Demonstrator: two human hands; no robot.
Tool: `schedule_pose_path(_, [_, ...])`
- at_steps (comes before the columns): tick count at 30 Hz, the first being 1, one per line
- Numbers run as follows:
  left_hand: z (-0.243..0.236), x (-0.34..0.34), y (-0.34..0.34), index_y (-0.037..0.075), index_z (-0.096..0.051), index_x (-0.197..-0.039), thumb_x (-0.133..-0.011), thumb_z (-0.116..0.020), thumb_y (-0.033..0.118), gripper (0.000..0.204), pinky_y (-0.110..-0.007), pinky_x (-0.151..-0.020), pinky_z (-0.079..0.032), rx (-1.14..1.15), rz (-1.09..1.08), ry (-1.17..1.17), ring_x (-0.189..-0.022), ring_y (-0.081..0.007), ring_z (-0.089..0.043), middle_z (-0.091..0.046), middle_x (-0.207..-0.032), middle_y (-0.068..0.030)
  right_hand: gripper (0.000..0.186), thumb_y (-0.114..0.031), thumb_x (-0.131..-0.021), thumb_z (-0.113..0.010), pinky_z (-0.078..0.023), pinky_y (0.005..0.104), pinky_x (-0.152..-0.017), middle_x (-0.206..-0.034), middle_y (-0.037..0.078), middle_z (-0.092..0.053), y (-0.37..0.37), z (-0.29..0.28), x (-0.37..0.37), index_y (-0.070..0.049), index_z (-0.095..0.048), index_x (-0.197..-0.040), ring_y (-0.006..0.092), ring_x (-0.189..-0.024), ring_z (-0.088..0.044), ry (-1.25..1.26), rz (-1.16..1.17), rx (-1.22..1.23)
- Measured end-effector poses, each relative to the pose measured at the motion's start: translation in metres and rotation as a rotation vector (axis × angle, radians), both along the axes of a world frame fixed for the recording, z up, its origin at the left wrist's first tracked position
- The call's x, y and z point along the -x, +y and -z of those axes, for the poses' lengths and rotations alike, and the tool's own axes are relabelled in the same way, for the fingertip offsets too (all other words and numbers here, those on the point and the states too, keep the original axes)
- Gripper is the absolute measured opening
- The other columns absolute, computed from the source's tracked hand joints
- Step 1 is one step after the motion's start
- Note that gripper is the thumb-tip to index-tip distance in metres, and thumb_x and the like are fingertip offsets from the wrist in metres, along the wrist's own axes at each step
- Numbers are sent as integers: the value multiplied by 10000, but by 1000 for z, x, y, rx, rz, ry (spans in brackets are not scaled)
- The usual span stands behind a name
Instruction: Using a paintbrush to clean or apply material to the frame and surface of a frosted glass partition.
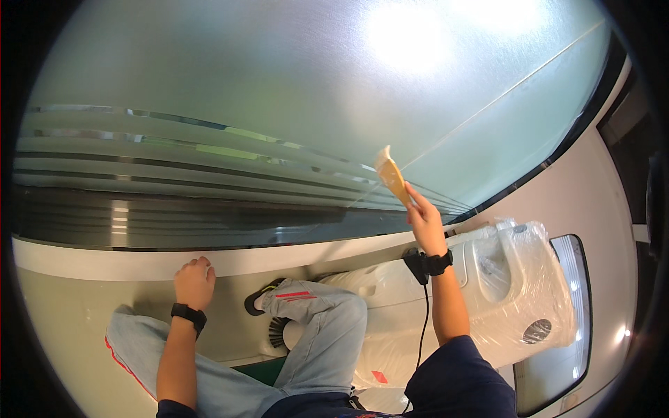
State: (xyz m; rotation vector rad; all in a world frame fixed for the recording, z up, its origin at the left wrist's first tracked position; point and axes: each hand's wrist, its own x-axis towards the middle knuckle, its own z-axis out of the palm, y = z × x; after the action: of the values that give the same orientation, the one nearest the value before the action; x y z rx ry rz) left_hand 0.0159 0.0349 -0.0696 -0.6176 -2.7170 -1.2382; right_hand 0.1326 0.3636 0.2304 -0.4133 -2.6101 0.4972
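My right hand (426,224) grips a flat brush (393,180) by its yellowish handle. The brush has pale bristles, and its tip points up and to the left. It is in front of the frosted glass panel (230,76), close to a thin pale line (502,96) that runs up to the right; whether the bristles touch the glass, I cannot tell. At the lower edge of the glass, my left hand (194,283) lies by the white ledge (77,266) with its fingers curled in. No object shows in it.
A bulky white fixture (390,292) wrapped in clear plastic stands to my right. A black cord (425,313) hangs from the device on my right wrist. Beside my legs (317,327) is a round dark-bristled brush head (277,332). A dark-framed window (575,306) is at far right.
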Motion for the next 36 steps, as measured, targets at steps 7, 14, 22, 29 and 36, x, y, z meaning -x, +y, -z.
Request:
schedule_pose_path(7, [13,-1,-4,84,-605,-740,-729,-586,119,42,-409,-635,-453,24,21,-11,-728,-297,-585,-617,-717,-92,420,-55,-880,-467,-334,193,-527,-605,-37,-427,-22,-3,6,-137,-473,-1292,49,-563,-396,-32,-68,106])
schedule_pose_path(14, [14,-3,-8,88,-615,-660,-707,-600,119,58,-408,-635,-454,52,92,-106,-674,-299,-588,-616,-668,-101,406,-59,-857,-502,-393,236,-528,-597,16,-492,65,-6,-8,-152,-517,-1251,83,-529,-456,47,217,-35])
schedule_pose_path(22, [9,-7,0,65,-586,-681,-737,-644,207,163,-428,-618,-451,97,72,-120,-683,-321,-583,-613,-675,-120,411,-68,-847,-510,-410,249,-533,-627,38,-515,36,8,-1,-152,-517,-1250,92,-526,-463,-67,117,-3])
schedule_pose_path(29, [14,-12,3,65,-597,-707,-794,-575,255,210,-442,-622,-450,240,96,-119,-686,-334,-583,-610,-695,-134,410,-112,-896,-464,-289,174,-465,-593,-51,-446,-6,0,1,-165,-460,-1303,23,-508,-354,-61,-127,86])
schedule_pose_path(36, [35,-11,-6,68,-618,-680,-719,-564,113,80,-405,-648,-470,319,128,-83,-727,-316,-608,-627,-740,-133,409,-108,-877,-484,-299,202,-414,-546,-22,-464,61,-15,-12,-153,-484,-1283,41,-439,-371,-6,271,213])
